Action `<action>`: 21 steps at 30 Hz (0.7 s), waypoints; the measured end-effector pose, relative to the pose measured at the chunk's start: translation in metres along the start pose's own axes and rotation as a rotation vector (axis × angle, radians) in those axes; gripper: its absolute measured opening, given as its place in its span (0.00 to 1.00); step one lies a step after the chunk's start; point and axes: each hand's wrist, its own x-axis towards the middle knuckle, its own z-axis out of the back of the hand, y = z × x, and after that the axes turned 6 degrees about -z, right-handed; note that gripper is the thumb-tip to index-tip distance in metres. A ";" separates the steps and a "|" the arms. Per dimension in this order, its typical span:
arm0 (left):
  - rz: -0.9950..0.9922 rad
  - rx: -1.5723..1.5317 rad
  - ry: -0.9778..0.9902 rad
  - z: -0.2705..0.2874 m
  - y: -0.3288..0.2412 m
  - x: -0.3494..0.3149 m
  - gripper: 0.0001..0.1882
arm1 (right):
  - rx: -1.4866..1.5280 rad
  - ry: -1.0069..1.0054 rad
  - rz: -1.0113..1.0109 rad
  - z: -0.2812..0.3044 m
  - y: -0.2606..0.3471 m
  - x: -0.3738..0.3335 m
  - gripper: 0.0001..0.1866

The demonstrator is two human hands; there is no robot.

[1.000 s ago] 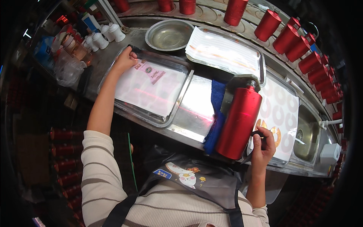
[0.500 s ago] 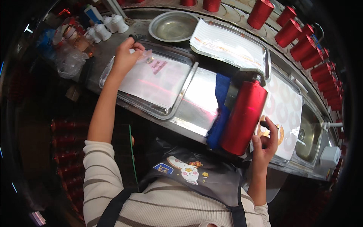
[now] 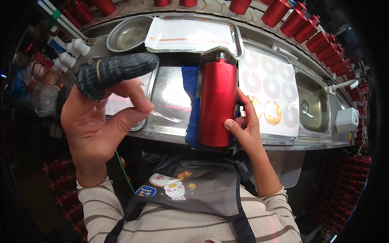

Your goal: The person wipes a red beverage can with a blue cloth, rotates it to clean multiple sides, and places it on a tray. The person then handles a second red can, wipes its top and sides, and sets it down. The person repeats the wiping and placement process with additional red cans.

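Observation:
Close to the camera, my left hand (image 3: 97, 129) pinches a thin, translucent film decal (image 3: 166, 118) between thumb and a finger. The decal is seen nearly edge-on, so its print cannot be read. A dark knitted finger sleeve (image 3: 117, 73) with a yellow band covers my left index finger. At the middle of the bench a red metal bottle (image 3: 219, 103) with a silver neck rests at a slant against a blue cloth (image 3: 191, 93). My right hand (image 3: 248, 129) is closed on the bottle's right side, thumb on its front.
Behind the bottle lies a tray (image 3: 239, 38) with white sheets. A decal sheet (image 3: 281, 73) with ring shapes is right, before a sink (image 3: 314, 121). A metal basin (image 3: 129, 34) stands far left. Several red bottles (image 3: 275, 12) line the rear conveyor.
My left hand has lifted the decal off the left tray and come up toward the camera. My right hand has closed against the bottle. The whole view has turned.

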 end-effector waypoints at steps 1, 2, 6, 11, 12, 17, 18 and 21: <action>0.038 -0.071 0.013 -0.002 -0.005 0.008 0.26 | 0.011 0.005 0.010 0.000 0.001 0.000 0.46; 0.078 -0.145 0.026 -0.010 -0.007 0.017 0.28 | 0.030 0.001 0.013 0.001 -0.003 0.001 0.43; 0.317 -0.302 0.174 -0.042 0.004 0.052 0.22 | 0.101 -0.076 0.013 0.005 0.000 0.001 0.34; 0.438 -0.308 0.254 -0.086 0.066 0.056 0.16 | -0.256 -0.218 0.336 -0.003 0.021 -0.022 0.32; 0.432 -0.287 0.266 -0.091 0.078 0.057 0.15 | -0.349 -0.207 0.350 -0.005 0.024 -0.026 0.34; 0.444 -0.122 0.300 -0.106 0.094 0.056 0.14 | -0.593 -0.162 0.364 -0.021 0.032 -0.014 0.32; 0.398 -0.088 0.291 -0.109 0.097 0.056 0.14 | -0.606 -0.143 0.370 -0.018 0.032 -0.013 0.32; 0.282 -0.047 0.225 -0.114 0.109 0.052 0.13 | -0.563 -0.108 0.349 -0.013 0.027 -0.008 0.31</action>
